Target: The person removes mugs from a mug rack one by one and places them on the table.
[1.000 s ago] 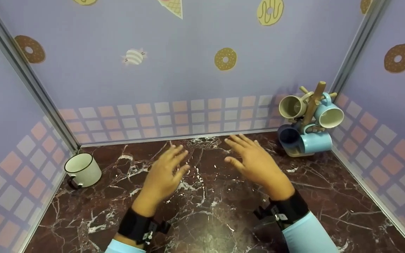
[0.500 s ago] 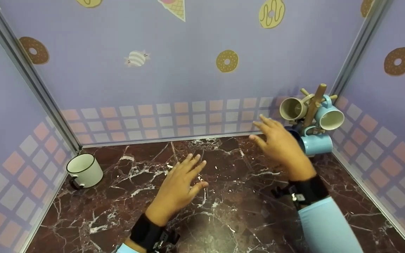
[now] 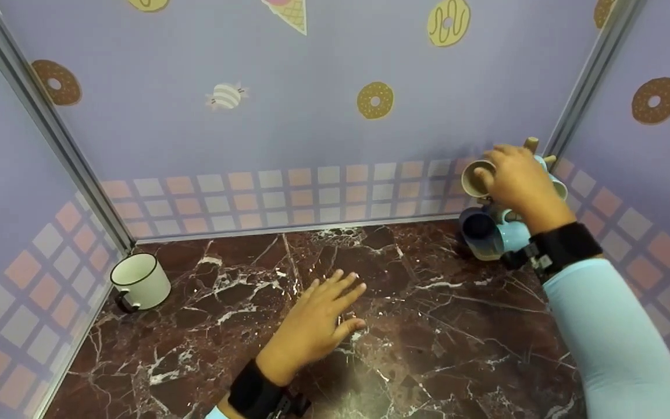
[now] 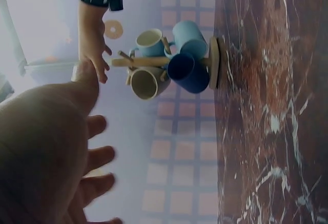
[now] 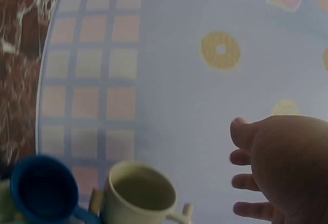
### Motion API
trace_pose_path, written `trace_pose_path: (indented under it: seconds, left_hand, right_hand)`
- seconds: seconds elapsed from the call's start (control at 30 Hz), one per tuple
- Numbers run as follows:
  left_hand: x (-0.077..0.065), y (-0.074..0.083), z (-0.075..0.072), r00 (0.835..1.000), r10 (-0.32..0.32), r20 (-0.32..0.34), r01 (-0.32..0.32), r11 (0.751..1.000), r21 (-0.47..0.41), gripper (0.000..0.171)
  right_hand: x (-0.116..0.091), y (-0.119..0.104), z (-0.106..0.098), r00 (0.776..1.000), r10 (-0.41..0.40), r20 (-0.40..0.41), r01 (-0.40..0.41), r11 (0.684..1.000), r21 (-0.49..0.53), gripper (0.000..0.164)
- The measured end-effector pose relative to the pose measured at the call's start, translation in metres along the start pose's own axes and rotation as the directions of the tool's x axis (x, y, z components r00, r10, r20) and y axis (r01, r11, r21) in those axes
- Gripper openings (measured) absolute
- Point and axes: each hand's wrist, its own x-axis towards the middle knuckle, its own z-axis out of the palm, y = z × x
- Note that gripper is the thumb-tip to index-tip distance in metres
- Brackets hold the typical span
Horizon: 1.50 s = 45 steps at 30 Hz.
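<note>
Beige mug (image 4: 145, 84) — one, hung in the upper tier of a wooden rack (image 4: 146, 61), one, stood at the far right corner of the table (image 3: 457, 349). Four mugs in all are carried by the rack: the beige one, two light-blue mugs (image 4: 189, 38), of which one is hung high and one low, and one dark-blue mug (image 4: 188, 74), hung low.

Hands, two. The right hand (image 3: 522, 180) is held at the top of the rack, and the beige mug is partly hidden by it in the head view; its fingers are spread apart, and a gap to the mug is shown in the right wrist view. The left hand (image 3: 309, 331) is held over the middle of the table — fingers apart, nothing held.

White mug (image 3: 142, 285), black-rimmed, one, stood upright near the table's far left corner, its single black handle turned towards the near edge. Black wristbands (image 3: 565, 250), two, one worn on each wrist.
</note>
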Motion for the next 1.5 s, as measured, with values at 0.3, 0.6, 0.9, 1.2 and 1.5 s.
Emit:
trace_pose_path:
  seconds: [0.3,0.6,0.9,1.2,1.5]
  left_hand:
    - [-0.001,0.008,0.005,0.997,-0.002,0.079,0.003,1.000,-0.007,0.076]
    - [-0.001,0.012,0.010,0.994,0.020,0.108,-0.018,1.000,-0.017,0.078]
    - [-0.001,0.013,0.013,0.992,0.008,0.126,-0.006,1.000,-0.013,0.079]
    - [-0.002,0.013,0.016,0.991,0.009,0.135,-0.007,1.000,-0.014,0.079]
    - [-0.001,0.013,0.015,0.992,0.016,0.127,-0.013,1.000,-0.026,0.081]
  right_hand:
    - [0.018,0.044,-0.015,0.989,0.148,-0.027,-0.148,0.989,0.011,0.070]
    - [0.036,0.066,-0.028,0.980,0.193,0.041,-0.196,0.976,0.092,0.103]
    - [0.045,0.084,-0.031,0.970,0.225,0.096,-0.238,0.959,0.152,0.057]
    - [0.044,0.091,-0.026,0.962,0.264,0.072,-0.274,0.932,0.239,0.051]
    - [0.046,0.090,-0.024,0.965,0.262,0.010,-0.257,0.942,0.217,0.047]
